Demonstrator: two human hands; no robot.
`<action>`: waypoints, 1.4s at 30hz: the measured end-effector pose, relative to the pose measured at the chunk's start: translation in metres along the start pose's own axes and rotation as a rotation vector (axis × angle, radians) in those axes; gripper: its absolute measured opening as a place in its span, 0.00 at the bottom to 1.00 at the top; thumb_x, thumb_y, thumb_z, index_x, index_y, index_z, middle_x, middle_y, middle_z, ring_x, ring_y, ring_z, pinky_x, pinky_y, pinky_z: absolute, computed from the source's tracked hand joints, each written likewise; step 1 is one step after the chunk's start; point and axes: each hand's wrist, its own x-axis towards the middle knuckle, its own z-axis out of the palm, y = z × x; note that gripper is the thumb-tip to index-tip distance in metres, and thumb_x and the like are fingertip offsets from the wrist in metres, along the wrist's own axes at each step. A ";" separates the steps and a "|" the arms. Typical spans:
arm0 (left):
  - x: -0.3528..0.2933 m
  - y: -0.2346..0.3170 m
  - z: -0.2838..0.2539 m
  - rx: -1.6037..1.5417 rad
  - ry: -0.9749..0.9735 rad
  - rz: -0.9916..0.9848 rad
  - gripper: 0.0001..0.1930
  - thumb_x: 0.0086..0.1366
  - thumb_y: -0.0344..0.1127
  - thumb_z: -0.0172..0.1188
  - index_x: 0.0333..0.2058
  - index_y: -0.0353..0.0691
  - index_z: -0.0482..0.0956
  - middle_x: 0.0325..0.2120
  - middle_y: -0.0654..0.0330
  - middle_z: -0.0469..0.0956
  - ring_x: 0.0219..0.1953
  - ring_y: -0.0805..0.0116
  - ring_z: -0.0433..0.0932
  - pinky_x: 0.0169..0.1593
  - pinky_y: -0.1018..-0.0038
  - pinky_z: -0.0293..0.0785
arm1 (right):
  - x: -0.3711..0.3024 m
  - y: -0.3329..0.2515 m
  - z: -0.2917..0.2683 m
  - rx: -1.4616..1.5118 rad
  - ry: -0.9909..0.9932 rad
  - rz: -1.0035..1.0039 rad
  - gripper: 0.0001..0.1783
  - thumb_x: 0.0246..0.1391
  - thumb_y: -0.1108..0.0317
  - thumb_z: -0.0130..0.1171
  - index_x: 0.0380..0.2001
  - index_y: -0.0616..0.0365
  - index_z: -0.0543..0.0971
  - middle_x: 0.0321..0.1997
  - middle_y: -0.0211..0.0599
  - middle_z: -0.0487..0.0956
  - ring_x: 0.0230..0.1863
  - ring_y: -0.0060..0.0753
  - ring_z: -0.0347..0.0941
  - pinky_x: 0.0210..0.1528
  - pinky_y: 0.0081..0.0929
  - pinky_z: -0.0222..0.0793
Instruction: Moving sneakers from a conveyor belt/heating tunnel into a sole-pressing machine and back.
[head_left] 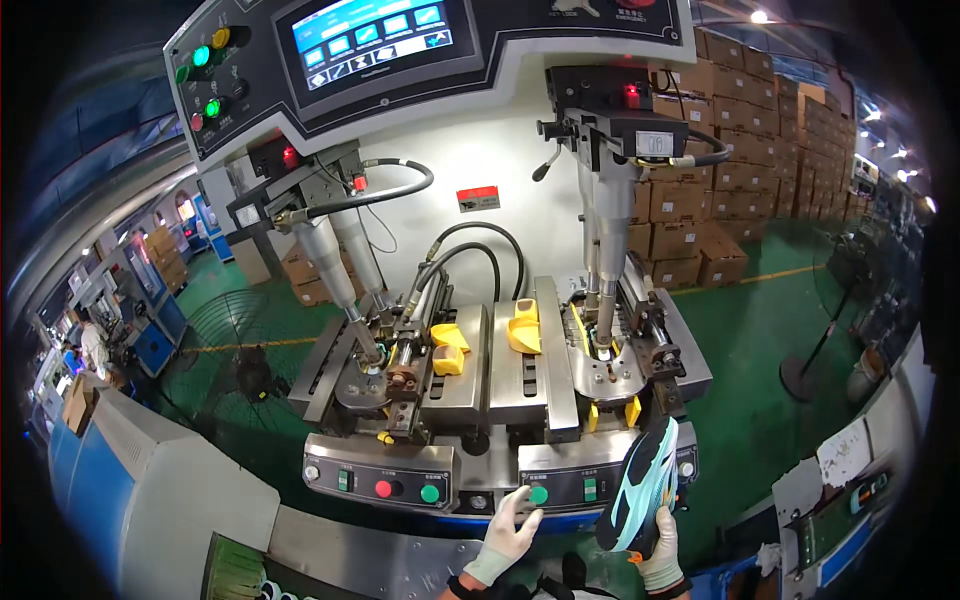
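Gripped by its lower end, a black and turquoise sports shoe [643, 490] stands tilted upright in my right hand [660, 556], which wears a pale glove. The shoe covers part of the machine's right control panel. My left hand [507, 538], also gloved, holds nothing and has its fingers apart. Its fingertips are at the green push button [538, 495] on that panel; whether they press it cannot be seen. Above the panel is the machine's right press station [606, 365], with a metal plunger [606, 315] coming down onto it.
The left station [362, 385] has its own control panel [380, 478]. Yellow blocks [523, 335] sit between the stations. A lit screen [375, 45] hangs above. Standing fans [800, 375] flank the machine, and stacked cartons [745, 140] rise behind at right. Shoes lie beside green bristles [235, 570] at lower left.
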 end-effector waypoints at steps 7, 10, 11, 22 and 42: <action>-0.038 -0.015 -0.038 -0.129 0.067 -0.247 0.28 0.66 0.33 0.63 0.61 0.32 0.65 0.55 0.47 0.72 0.52 0.59 0.80 0.52 0.68 0.79 | -0.038 0.027 0.046 -0.009 -0.082 0.095 0.36 0.57 0.49 0.65 0.62 0.58 0.68 0.56 0.41 0.78 0.53 0.42 0.78 0.57 0.43 0.76; -0.045 -0.023 -0.046 -0.136 0.062 -0.260 0.28 0.66 0.32 0.62 0.61 0.32 0.64 0.55 0.47 0.72 0.52 0.59 0.80 0.52 0.68 0.79 | -0.045 0.039 0.048 -0.061 -0.081 0.075 0.36 0.57 0.49 0.65 0.61 0.59 0.69 0.55 0.40 0.79 0.53 0.40 0.78 0.56 0.41 0.77; -0.047 -0.023 -0.048 -0.136 0.050 -0.262 0.28 0.66 0.32 0.62 0.61 0.32 0.64 0.55 0.47 0.72 0.52 0.59 0.80 0.52 0.68 0.79 | -0.049 0.040 0.049 -0.075 -0.077 0.083 0.37 0.55 0.48 0.66 0.61 0.60 0.69 0.54 0.39 0.79 0.52 0.39 0.79 0.56 0.40 0.77; 0.025 0.041 -0.047 -0.180 0.001 -0.195 0.27 0.68 0.23 0.53 0.64 0.30 0.60 0.59 0.50 0.71 0.60 0.61 0.73 0.61 0.68 0.71 | -0.013 0.004 0.051 -0.101 -0.120 0.056 0.32 0.60 0.50 0.62 0.60 0.59 0.69 0.49 0.37 0.81 0.45 0.33 0.81 0.44 0.32 0.81; 0.297 -0.051 0.138 0.223 0.025 -0.175 0.33 0.66 0.45 0.63 0.59 0.23 0.65 0.52 0.41 0.77 0.55 0.58 0.76 0.58 0.69 0.71 | 0.057 -0.062 -0.024 -0.096 0.141 -0.114 0.32 0.55 0.58 0.69 0.56 0.66 0.72 0.48 0.36 0.79 0.45 0.24 0.77 0.48 0.28 0.76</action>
